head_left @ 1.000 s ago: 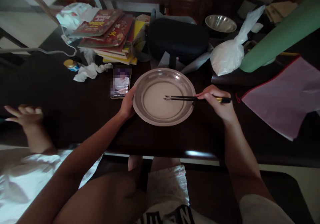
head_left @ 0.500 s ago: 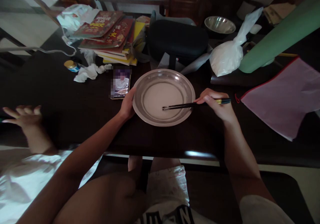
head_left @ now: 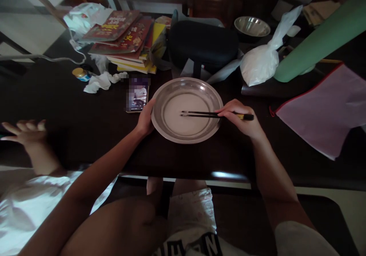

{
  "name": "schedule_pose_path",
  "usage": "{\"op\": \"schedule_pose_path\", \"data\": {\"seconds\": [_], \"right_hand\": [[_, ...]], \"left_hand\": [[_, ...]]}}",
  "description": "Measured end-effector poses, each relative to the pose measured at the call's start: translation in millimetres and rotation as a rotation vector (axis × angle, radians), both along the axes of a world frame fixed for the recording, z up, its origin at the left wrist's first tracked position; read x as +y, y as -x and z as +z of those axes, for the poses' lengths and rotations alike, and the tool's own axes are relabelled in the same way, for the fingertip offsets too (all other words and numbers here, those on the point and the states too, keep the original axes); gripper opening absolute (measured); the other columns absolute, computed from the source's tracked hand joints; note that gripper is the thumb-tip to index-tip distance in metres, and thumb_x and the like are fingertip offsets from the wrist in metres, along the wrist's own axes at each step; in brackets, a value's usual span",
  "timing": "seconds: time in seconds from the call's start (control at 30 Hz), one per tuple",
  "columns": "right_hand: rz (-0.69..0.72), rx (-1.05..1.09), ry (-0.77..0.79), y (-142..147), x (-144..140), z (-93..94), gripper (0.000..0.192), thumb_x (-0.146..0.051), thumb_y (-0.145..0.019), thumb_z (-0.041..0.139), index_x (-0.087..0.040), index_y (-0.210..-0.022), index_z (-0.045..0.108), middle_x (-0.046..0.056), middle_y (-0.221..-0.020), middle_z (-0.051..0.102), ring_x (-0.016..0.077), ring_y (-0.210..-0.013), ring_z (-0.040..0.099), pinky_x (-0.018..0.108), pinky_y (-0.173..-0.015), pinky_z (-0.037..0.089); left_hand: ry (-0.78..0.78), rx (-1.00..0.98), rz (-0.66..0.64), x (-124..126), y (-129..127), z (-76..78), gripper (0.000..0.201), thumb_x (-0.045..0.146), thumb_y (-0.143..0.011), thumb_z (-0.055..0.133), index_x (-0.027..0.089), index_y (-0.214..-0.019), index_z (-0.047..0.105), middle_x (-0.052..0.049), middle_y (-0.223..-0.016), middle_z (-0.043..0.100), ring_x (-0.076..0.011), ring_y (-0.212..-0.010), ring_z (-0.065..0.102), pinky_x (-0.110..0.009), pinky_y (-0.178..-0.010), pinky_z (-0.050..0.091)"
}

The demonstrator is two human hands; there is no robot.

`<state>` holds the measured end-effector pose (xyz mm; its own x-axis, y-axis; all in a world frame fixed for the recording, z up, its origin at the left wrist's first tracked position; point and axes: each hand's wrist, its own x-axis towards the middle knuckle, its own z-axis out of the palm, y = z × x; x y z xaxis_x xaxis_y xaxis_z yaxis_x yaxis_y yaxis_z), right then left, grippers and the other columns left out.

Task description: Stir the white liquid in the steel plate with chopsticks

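A round steel plate (head_left: 171,88) sits on the dark table (head_left: 85,126) in front of me, with a pale thin layer across its flat bottom. My left hand (head_left: 145,118) grips the plate's left rim. My right hand (head_left: 240,120) is shut on a pair of dark chopsticks (head_left: 200,113) with a yellow band near the top. The chopsticks lie almost level, their tips over the middle of the plate.
A phone (head_left: 138,95) with a lit screen lies left of the plate. Behind are stacked books (head_left: 126,38), a black case (head_left: 203,44), a tied white plastic bag (head_left: 261,63), a steel bowl (head_left: 252,26), a green roll (head_left: 323,38). Another person's hand (head_left: 25,132) hovers at left.
The chopstick tips swept down toward the near side of the plate, then back up and left to its middle. My right hand has moved slightly left. My left hand stayed put.
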<state>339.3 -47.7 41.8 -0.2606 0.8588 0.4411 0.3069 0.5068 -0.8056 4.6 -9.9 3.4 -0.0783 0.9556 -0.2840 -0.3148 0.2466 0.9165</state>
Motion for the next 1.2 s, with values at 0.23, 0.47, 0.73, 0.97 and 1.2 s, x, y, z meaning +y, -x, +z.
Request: {"op": "schedule_pose_path", "data": {"seconds": [0.23, 0.47, 0.73, 0.97, 1.2], "right_hand": [[-0.039, 0.052, 0.073, -3.8, -1.6, 2.0, 0.031, -0.051, -0.1, 0.069, -0.031, -0.082, 0.085, 0.002, -0.082, 0.081, 0.0198, -0.079, 0.075, 0.038, -0.076, 0.058], [-0.137, 0.069, 0.025, -2.3, -1.9, 1.0, 0.034, -0.054, -0.099, 0.069, -0.031, -0.08, 0.085, 0.003, -0.081, 0.08, 0.0204, -0.079, 0.075, 0.039, -0.077, 0.058], [-0.023, 0.008, -0.009, -0.3, -1.3, -0.7, 0.021, -0.048, -0.098, 0.074, -0.034, -0.089, 0.087, 0.002, -0.09, 0.085, 0.0213, -0.089, 0.076, 0.04, -0.085, 0.058], [0.004, 0.04, 0.053, -0.5, -1.1, 0.6, 0.029, -0.052, -0.099, 0.07, -0.033, -0.085, 0.086, 0.002, -0.085, 0.083, 0.0205, -0.083, 0.075, 0.038, -0.079, 0.058], [-0.135, 0.068, 0.054, -2.6, -1.9, 2.1, 0.033, -0.052, -0.1, 0.069, -0.03, -0.082, 0.086, 0.003, -0.083, 0.081, 0.0195, -0.079, 0.074, 0.038, -0.077, 0.058]], "left_hand": [[-0.008, -0.014, 0.001, 0.2, 1.7, -2.1, 0.027, 0.038, -0.099, 0.062, 0.016, -0.1, 0.077, -0.009, -0.098, 0.081, -0.0306, -0.109, 0.077, -0.042, -0.099, 0.065], [-0.003, 0.0, 0.017, 0.3, 0.5, -0.2, 0.025, 0.035, -0.099, 0.061, 0.018, -0.087, 0.074, -0.008, -0.094, 0.08, -0.0296, -0.111, 0.077, -0.039, -0.099, 0.065], [-0.017, -0.019, 0.0, -0.2, 2.2, -2.6, 0.023, 0.039, -0.095, 0.067, 0.017, -0.092, 0.075, -0.009, -0.093, 0.08, -0.0317, -0.111, 0.077, -0.041, -0.099, 0.065], [-0.023, -0.016, 0.027, 0.6, 0.2, -3.3, 0.023, 0.039, -0.096, 0.066, 0.018, -0.089, 0.074, -0.007, -0.093, 0.08, -0.0314, -0.111, 0.076, -0.041, -0.096, 0.067], [-0.026, -0.007, -0.012, -0.9, 1.0, -1.7, 0.026, 0.041, -0.096, 0.065, 0.018, -0.091, 0.075, -0.008, -0.097, 0.081, -0.032, -0.114, 0.076, -0.043, -0.102, 0.064]]}}
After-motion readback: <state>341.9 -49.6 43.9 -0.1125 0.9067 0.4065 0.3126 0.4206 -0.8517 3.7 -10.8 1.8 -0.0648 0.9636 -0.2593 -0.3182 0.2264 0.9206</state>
